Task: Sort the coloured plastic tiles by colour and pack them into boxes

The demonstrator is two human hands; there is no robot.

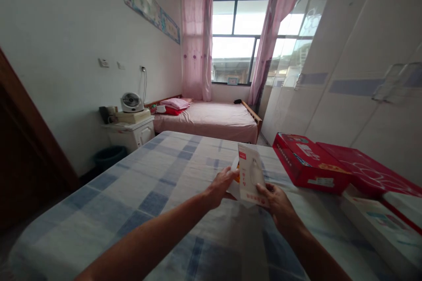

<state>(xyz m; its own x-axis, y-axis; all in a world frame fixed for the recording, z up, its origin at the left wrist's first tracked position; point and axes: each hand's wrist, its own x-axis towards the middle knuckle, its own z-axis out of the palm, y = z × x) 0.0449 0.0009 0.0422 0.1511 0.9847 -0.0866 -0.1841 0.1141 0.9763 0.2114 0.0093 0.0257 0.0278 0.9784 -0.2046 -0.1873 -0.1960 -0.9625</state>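
A flat cream cardboard box (pixel 252 169) with a red label and a printed bottle-like picture stands tilted above the checked tablecloth (pixel 158 202). My right hand (pixel 277 204) grips its lower right edge, thumb on the printed face. At the box's left side, my left hand (pixel 222 186) is closed on a whitish rounded thing (pixel 234 164) with an orange patch. The box hides most of that thing, so its kind is unclear. Whether my left fingers also touch the box cannot be made out.
Right of my hands lie a red printed box (pixel 310 162), a flat dark-red box (pixel 369 167) and a white box (pixel 379 219). Beyond the table stands a pink-sheeted bed (pixel 211 118). A small fan (pixel 132 102) sits on a white cabinet (pixel 132 134), left of the bed.
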